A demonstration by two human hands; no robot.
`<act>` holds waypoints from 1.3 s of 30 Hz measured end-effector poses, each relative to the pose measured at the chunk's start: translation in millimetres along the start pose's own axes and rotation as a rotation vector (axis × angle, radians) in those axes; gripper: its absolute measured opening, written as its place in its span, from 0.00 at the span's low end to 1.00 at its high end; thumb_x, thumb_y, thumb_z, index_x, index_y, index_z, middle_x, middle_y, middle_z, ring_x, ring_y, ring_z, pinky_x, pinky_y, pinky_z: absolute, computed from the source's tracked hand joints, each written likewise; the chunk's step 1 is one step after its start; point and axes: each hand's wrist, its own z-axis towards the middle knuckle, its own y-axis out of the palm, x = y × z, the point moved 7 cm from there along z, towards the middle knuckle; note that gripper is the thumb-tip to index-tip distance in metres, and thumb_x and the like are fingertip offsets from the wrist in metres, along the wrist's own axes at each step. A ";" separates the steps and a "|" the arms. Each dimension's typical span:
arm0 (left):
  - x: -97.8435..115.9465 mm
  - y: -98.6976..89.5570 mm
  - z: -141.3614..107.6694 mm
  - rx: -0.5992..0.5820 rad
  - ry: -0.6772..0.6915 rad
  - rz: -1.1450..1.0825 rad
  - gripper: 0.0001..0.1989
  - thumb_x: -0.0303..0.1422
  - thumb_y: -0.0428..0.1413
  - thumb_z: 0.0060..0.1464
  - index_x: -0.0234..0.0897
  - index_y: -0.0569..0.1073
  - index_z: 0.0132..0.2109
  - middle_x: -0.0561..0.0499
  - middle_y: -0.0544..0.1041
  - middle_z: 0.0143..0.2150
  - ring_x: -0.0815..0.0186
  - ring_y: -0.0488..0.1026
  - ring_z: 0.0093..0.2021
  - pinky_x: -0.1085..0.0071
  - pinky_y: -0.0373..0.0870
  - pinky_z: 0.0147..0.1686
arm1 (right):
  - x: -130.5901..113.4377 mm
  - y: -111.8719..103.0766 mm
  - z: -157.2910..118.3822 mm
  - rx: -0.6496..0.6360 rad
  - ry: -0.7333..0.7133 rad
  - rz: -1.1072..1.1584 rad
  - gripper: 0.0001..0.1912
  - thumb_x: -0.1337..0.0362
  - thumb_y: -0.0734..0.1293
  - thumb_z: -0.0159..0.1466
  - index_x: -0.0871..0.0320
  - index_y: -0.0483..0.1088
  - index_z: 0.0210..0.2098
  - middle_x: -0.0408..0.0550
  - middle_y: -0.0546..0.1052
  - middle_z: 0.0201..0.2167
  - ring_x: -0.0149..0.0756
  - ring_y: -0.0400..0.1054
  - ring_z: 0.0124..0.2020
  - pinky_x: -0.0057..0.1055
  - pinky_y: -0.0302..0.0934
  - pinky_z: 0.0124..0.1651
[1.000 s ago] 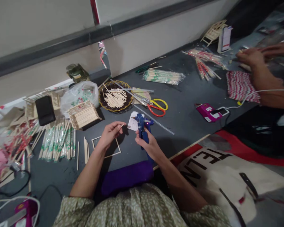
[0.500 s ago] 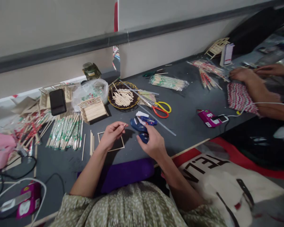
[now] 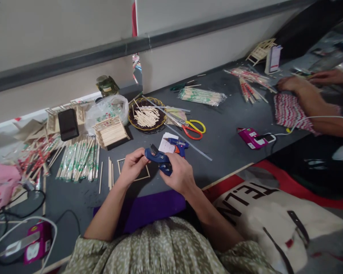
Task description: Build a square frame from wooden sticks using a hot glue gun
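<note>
My right hand (image 3: 179, 172) is closed around the handles of a dark blue hand cutter (image 3: 156, 156), held above the table with its head pointing left. My left hand (image 3: 133, 164) pinches a small stick, mostly hidden by the fingers, right against the cutter's head. Beneath and behind my left hand, a square frame of thin wooden sticks (image 3: 143, 177) lies flat on the table. Several loose sticks (image 3: 111, 173) lie side by side to its left. Past the cutter, a blue glue gun (image 3: 178, 144) rests partly on a white paper (image 3: 166, 144).
A basket of short stick pieces (image 3: 145, 116), scissors (image 3: 193, 129) and a small slatted wooden model (image 3: 111, 133) stand farther back. Wrapped chopsticks (image 3: 78, 158) and a phone (image 3: 68, 124) are at left. A purple power block (image 3: 251, 137) and another person's hands (image 3: 293, 83) are at right.
The cutter has moved left and turned, so its head now meets my left fingertips. My left hand has shifted slightly left. The glue gun and white paper show more fully.
</note>
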 end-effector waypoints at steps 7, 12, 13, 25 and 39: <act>7.1 4.2 7.8 -0.024 0.078 0.139 0.18 0.45 0.57 0.59 0.35 0.75 0.30 0.52 0.68 0.27 0.69 0.62 0.28 0.73 0.57 0.28 | 5.2 3.2 -0.8 0.004 0.036 0.059 0.17 0.64 0.65 0.56 0.59 0.67 0.46 0.55 0.77 0.39 0.49 0.73 0.42 0.41 0.67 0.45; 4.6 4.6 13.9 -0.034 0.111 0.191 0.17 0.43 0.58 0.59 0.35 0.75 0.29 0.53 0.65 0.25 0.69 0.61 0.27 0.73 0.58 0.29 | 11.0 6.6 -1.3 0.004 0.070 0.089 0.16 0.64 0.65 0.57 0.58 0.68 0.45 0.54 0.78 0.39 0.47 0.74 0.42 0.39 0.67 0.45; 2.9 4.8 15.0 -0.038 0.113 0.193 0.17 0.43 0.58 0.59 0.35 0.76 0.29 0.54 0.64 0.25 0.69 0.61 0.27 0.73 0.58 0.29 | 12.4 7.2 -1.6 0.006 0.077 0.093 0.17 0.64 0.65 0.57 0.58 0.68 0.46 0.53 0.78 0.39 0.47 0.74 0.42 0.39 0.68 0.45; -10.2 12.4 29.6 -0.094 0.109 0.216 0.16 0.42 0.58 0.59 0.35 0.77 0.29 0.52 0.68 0.26 0.68 0.63 0.27 0.72 0.59 0.29 | 29.2 20.7 -6.6 -0.041 0.177 0.114 0.15 0.63 0.64 0.59 0.57 0.68 0.45 0.52 0.79 0.39 0.45 0.75 0.40 0.35 0.67 0.41; -38.9 18.0 48.5 -0.165 0.042 0.256 0.21 0.48 0.57 0.58 0.35 0.74 0.26 0.52 0.69 0.25 0.68 0.65 0.27 0.71 0.61 0.30 | 48.9 46.6 -10.5 -0.180 0.344 0.210 0.05 0.60 0.63 0.60 0.55 0.67 0.35 0.45 0.77 0.25 0.38 0.73 0.26 0.29 0.58 0.31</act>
